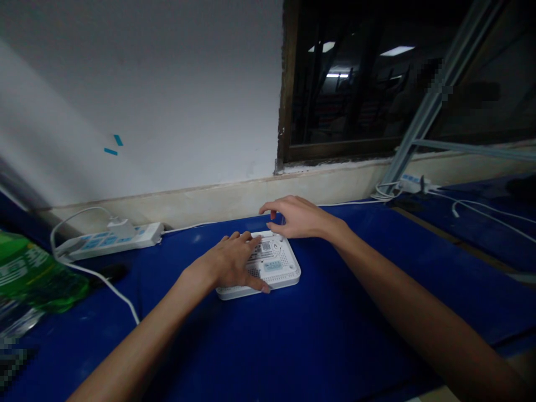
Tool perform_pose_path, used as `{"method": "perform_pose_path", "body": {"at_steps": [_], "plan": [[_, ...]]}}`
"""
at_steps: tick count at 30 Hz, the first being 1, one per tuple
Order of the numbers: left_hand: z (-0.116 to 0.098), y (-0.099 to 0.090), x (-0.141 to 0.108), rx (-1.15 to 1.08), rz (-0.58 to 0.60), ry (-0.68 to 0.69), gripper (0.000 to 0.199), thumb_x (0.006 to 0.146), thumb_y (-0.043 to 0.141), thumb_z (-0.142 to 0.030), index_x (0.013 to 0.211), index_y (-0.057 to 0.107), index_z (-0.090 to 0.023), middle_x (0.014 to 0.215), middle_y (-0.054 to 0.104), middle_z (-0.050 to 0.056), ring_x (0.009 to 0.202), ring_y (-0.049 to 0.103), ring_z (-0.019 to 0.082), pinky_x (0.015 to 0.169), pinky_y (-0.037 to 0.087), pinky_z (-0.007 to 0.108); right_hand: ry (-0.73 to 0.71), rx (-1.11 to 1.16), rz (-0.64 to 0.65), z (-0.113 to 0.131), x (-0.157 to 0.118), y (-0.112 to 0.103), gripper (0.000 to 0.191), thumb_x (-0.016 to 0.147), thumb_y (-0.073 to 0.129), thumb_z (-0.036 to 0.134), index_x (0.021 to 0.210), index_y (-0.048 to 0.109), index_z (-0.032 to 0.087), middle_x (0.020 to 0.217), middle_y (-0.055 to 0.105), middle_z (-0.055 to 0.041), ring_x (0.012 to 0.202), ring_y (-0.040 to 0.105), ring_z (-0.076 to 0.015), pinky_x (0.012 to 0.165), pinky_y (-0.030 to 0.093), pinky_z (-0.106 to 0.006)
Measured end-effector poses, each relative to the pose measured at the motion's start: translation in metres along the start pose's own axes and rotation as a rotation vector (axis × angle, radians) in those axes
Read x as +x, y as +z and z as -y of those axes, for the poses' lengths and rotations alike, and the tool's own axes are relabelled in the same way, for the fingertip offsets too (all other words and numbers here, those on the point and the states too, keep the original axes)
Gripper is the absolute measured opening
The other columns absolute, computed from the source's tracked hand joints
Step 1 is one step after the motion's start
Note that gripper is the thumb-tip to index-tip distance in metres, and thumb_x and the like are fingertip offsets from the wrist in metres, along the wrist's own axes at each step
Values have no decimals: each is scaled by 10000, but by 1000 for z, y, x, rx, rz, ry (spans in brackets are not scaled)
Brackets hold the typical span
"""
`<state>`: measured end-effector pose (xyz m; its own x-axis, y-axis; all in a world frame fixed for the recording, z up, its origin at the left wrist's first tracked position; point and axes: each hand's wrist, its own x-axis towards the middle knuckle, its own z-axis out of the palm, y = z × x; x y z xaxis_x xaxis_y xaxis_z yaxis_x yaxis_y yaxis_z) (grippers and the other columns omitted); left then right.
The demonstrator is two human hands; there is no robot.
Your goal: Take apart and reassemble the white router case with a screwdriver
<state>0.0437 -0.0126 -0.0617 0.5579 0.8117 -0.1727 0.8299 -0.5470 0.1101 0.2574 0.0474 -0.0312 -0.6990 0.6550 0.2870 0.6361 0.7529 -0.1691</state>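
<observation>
A flat white router (274, 266) lies on the blue tabletop, its vented underside with printed labels facing up. My left hand (234, 259) spans the left part of it, thumb at the near edge and fingers towards the far edge, gripping it. That part of the router is hidden under the palm. Just over the far right corner is my right hand (299, 218), its fingers bent and a gap showing between thumb and forefinger. I see nothing clearly held there.
A white power strip (121, 239) with a plugged-in adapter and cable lies at the left by the wall. Near it is a green-labelled bottle (37, 273). Another power strip (412, 182) with loose white cables sits at the right, beside a metal frame (419, 128).
</observation>
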Motion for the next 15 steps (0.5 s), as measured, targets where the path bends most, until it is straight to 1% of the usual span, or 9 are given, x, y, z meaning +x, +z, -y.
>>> {"method": "perform_pose_path", "body": {"at_steps": [2, 4, 5, 7, 8, 9, 11, 13, 15], "plan": [[0, 0, 0, 1, -1, 2, 1181, 624, 565, -904, 1520, 328, -173, 1459, 456, 182, 1272, 455, 417, 1062, 365, 530, 13, 17, 25, -1, 1, 2, 308, 898, 578, 367, 1131, 694, 202, 848, 730, -63, 769, 646, -191, 698, 416, -290], [0, 0, -1, 1, -10, 3, 1178, 624, 559, -908, 1514, 339, -168, 1448, 467, 182, 1265, 462, 410, 1054, 375, 523, -13, 38, 29, -3, 2, 3, 282, 909, 556, 309, 1125, 695, 194, 833, 730, -62, 756, 643, -182, 699, 417, -287], [0, 0, -1, 1, -13, 3, 1178, 623, 557, -909, 1510, 345, -164, 1446, 468, 183, 1260, 466, 407, 1046, 384, 517, -35, 45, 17, -4, 2, 3, 303, 884, 561, 246, 1156, 683, 192, 873, 735, -66, 782, 646, -183, 709, 420, -285], [-1, -1, -1, 5, -14, 5, 1177, 624, 556, -909, 1508, 349, -161, 1454, 460, 184, 1254, 470, 405, 1031, 396, 506, -75, 50, -5, -3, 1, 2, 445, 797, 582, 148, 1235, 645, 202, 995, 733, -72, 845, 646, -189, 730, 424, -284], [-1, -1, -1, 6, -13, 6, 1174, 624, 558, -908, 1508, 350, -164, 1458, 456, 183, 1253, 470, 406, 1030, 396, 503, -82, 46, -13, -3, 0, 2, 500, 765, 593, 134, 1258, 632, 211, 1037, 727, -71, 861, 644, -192, 733, 424, -285], [0, -1, -1, 7, -12, 6, 1168, 625, 561, -905, 1507, 352, -168, 1454, 460, 181, 1254, 469, 405, 1034, 392, 502, -77, 39, -21, -2, 0, 2, 504, 757, 606, 149, 1255, 633, 218, 1049, 723, -68, 863, 641, -195, 731, 423, -287], [0, 0, -1, 4, -9, 4, 1154, 628, 566, -900, 1503, 360, -178, 1439, 475, 176, 1257, 468, 404, 1049, 377, 506, -50, 26, -21, -1, 0, 2, 376, 812, 619, 246, 1183, 672, 216, 983, 728, -66, 829, 638, -194, 716, 417, -293], [0, 0, -1, 0, -8, 1, 1149, 629, 565, -901, 1503, 362, -184, 1439, 474, 175, 1261, 464, 405, 1064, 363, 514, -29, 38, 3, -1, 1, 2, 281, 889, 578, 336, 1097, 707, 198, 850, 724, -62, 777, 635, -186, 704, 411, -294], [0, 1, 0, -1, -9, -1, 1157, 622, 570, -903, 1504, 360, -185, 1448, 466, 174, 1268, 459, 410, 1070, 356, 520, -36, 60, 32, -3, 2, 3, 265, 924, 533, 309, 1072, 715, 185, 793, 717, -58, 751, 634, -173, 705, 411, -287]]}}
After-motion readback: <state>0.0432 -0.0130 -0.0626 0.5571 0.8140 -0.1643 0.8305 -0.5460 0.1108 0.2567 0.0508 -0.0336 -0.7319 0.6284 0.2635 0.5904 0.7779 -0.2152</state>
